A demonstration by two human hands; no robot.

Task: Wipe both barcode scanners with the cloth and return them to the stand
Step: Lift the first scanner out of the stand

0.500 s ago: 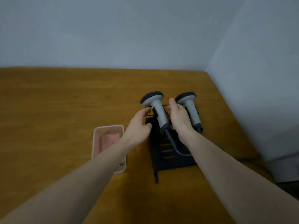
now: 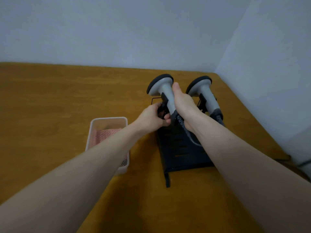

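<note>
Head view: right hand [image 2: 184,105] wrapped around handle of left scanner [image 2: 164,91], head upward, above black stand [image 2: 183,148]. Left hand [image 2: 152,117] pinching stand's clip just left of handle. Right scanner [image 2: 204,93] sits in stand. Pink cloth [image 2: 104,134] lies in tray [image 2: 107,121], untouched.

Two scanners [image 2: 160,89] [image 2: 201,86] side by side on stand [image 2: 181,148], table's [image 2: 50,101] far right; tray [image 2: 107,121] holding cloth [image 2: 105,134] left of stand; hands at left scanner.
</note>
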